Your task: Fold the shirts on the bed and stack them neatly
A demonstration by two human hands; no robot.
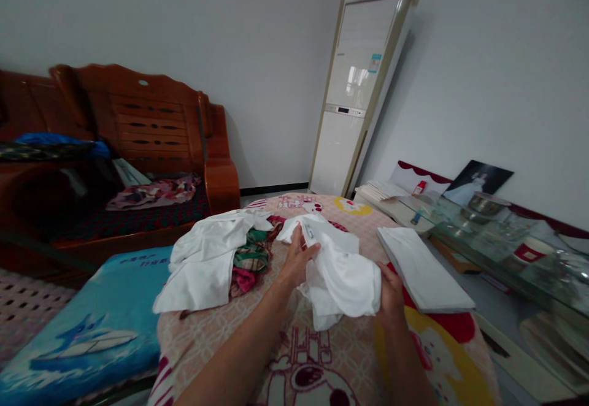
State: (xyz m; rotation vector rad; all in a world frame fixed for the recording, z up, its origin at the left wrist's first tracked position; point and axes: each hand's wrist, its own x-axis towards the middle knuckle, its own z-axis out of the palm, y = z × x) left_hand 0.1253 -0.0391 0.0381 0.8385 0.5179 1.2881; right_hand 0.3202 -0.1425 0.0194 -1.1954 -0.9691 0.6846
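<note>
A bunched white cloth (347,274) is held over a round table (221,344) with a patterned pink cover. My left hand (298,256) grips its upper left part, near a small label. The right edge of the same cloth is in my right hand (390,289), whose fingers are partly hidden. Left of my hands lies a loose white garment (207,256), beside crumpled green and pink clothes (253,252). A flat, folded white cloth (423,271) rests at the table's right.
A blue cushion (92,332) is at the lower left, with a wooden sofa (147,118) behind it. A glass shelf (497,259) holding bowls and cups stands close on the right. A tall air conditioner (343,118) is at the back.
</note>
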